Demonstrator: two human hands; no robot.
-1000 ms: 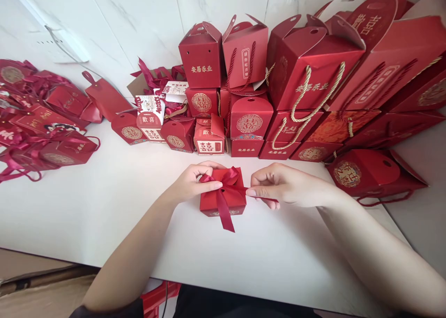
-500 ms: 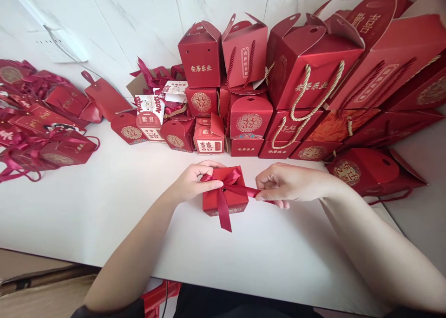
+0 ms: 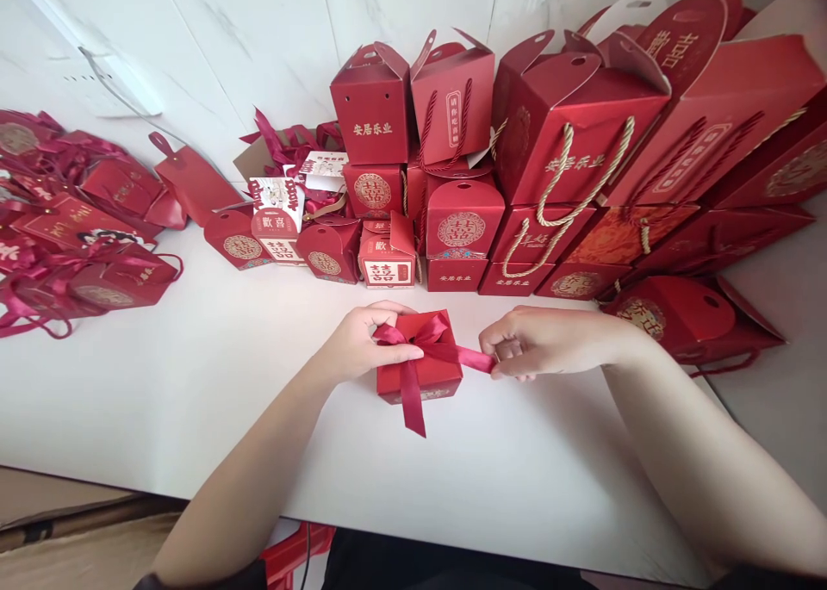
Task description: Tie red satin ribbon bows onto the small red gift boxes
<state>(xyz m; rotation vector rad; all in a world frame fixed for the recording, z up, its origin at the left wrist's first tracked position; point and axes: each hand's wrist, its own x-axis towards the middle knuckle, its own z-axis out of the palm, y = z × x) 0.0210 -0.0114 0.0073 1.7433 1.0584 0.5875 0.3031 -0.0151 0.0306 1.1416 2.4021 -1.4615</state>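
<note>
A small red gift box (image 3: 445,376) sits on the white table in front of me, with a dark pink satin ribbon (image 3: 412,396) tied in a bow across its top. My left hand (image 3: 371,340) grips the box from its left side; the thumb presses on the bow's knot and the fingers curl behind the far edge. To the right of the box, my right hand (image 3: 533,342) pinches one ribbon tail, which stretches taut from the knot. The other tail hangs over the box's near side.
Stacked red gift boxes (image 3: 462,215) and larger bags with rope handles (image 3: 581,142) line the wall. Ribboned boxes (image 3: 122,280) are heaped at the left. A red box (image 3: 678,314) lies at the right end. Below the white table (image 3: 213,400) is cardboard (image 3: 77,538).
My right hand has moved slightly right, now holding the ribbon's end, and that tail shows straighter. My left thumb has shifted a little right onto the knot.
</note>
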